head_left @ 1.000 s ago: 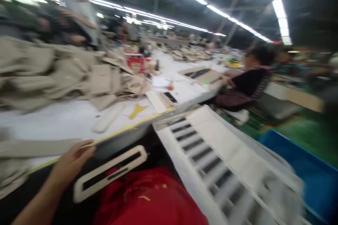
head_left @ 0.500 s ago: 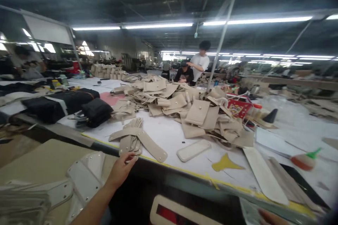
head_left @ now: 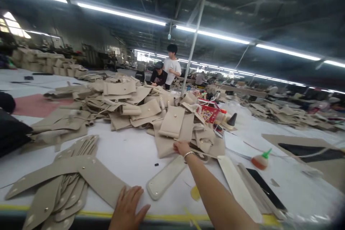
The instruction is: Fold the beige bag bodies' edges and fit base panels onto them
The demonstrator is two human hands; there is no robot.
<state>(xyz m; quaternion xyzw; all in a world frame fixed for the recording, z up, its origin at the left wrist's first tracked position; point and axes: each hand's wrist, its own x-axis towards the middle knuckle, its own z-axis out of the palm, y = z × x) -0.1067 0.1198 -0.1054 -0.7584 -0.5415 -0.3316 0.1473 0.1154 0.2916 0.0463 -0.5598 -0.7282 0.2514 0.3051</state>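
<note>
long white table [head_left: 129, 151] under strip lights [head_left: 121, 12], head view: left hand [head_left: 129, 205] lies flat, fingers spread, touching a riveted strap [head_left: 99, 178] atop the fanned straps [head_left: 61, 194], which seem already sorted. right hand [head_left: 182, 148] touches a flat beige panel [head_left: 164, 143] at the heap [head_left: 129, 104], grip unclear; most stiff, matte, snap-studded pieces look unsorted.

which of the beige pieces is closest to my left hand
The wide flat strap lying across the fanned stack of narrower straps: its end meets the left hand. The rounded pad lies further right, apart.
</note>
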